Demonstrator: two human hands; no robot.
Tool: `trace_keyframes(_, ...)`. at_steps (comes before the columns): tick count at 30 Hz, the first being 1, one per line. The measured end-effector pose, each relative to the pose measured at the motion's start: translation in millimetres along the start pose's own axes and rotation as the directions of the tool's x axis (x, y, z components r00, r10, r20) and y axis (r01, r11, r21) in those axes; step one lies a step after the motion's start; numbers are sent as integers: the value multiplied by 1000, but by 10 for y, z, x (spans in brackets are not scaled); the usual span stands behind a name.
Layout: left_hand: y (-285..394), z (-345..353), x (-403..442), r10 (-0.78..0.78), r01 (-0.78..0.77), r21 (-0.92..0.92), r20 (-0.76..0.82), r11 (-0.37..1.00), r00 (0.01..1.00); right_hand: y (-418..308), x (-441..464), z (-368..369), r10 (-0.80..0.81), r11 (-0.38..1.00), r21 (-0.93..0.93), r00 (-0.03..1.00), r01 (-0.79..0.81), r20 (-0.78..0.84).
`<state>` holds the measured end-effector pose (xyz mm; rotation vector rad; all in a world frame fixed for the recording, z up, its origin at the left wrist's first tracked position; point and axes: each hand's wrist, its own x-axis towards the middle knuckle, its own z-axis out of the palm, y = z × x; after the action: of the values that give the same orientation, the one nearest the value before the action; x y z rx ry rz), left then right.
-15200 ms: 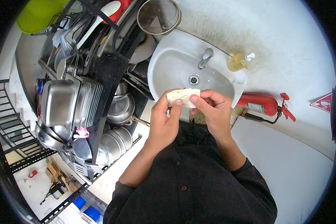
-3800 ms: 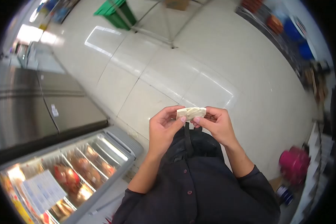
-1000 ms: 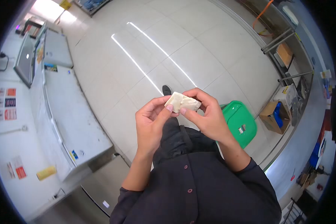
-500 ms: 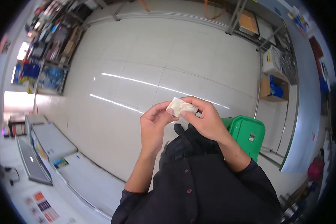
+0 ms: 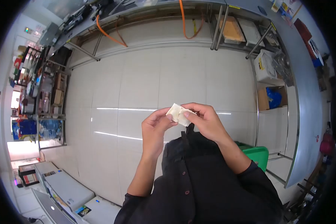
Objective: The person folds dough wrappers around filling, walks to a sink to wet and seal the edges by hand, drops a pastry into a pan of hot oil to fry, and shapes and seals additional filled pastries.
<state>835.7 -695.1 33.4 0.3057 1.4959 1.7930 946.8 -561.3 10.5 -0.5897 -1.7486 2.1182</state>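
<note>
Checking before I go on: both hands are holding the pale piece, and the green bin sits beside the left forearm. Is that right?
Not quite: the green bin is beside the right forearm, as the head view shows. The left hand and right hand do both hold the pale piece.
</note>
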Motion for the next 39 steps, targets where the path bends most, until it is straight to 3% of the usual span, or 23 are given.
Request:
trace_keyframes(5, 191, 212, 1100, 23, -24, -50, -23, 998, 999, -227, 1070, -376, -8, 974, -226, 1000, 5, -16)
trace_keyframes(7, 152, 281, 1585, 23, -24, -59, -5, 998, 1000, -278, 1470, -515, -46, 977, -207, 999, 46, 1)
trace_keyframes(12, 170, 322, 2824, -23, 26, -28, 95, 999, 995, -314, 2481, -821, 59, 986, -156, 998, -60, -13)
trace_keyframes(15, 370, 334, 3609, -61, 75, -81, 160, 994, 985, -177, 3182, -1020, 8, 997, -79, 998, -13, -65)
trace_keyframes(16, 461, 350, 3885, -76, 90, -73, 183, 993, 980, -273, 3408, -1087, 0, 991, -134, 997, -11, -83)
trace_keyframes(19, 783, 474, 4721, -83, 93, -29, 264, 995, 961, -450, 4053, -1265, 55, 998, 53, 979, -46, -195)
trace_keyframes(22, 916, 567, 5393, -68, 55, 46, 349, 997, 935, -485, 4649, -1455, -16, 999, 38, 966, 26, -256)
trace_keyframes(25, 1065, 543, 5875, -84, 96, -12, 383, 995, 920, -553, 5179, -1551, 56, 983, 181, 955, -2, -291)
trace_keyframes(29, 1256, 366, 6433, -162, 210, -97, 360, 973, 919, -472, 5934, -1685, 208, 926, 357, 951, -118, -227)
trace_keyframes(32, 1262, 112, 6951, -142, 188, -172, 246, 967, 959, -334, 6600, -1808, 263, 911, 368, 950, -186, -170)
trace_keyframes(36, 1236, -325, 7573, -184, 186, -99, 30, 978, 982, -237, 7507, -2034, 263, 933, 290, 954, -213, -147)
trace_keyframes(39, 1126, -685, 8049, -140, 148, 39, -173, 988, 975, -130, 8274, -2270, 164, 986, 65, 970, -154, -181)
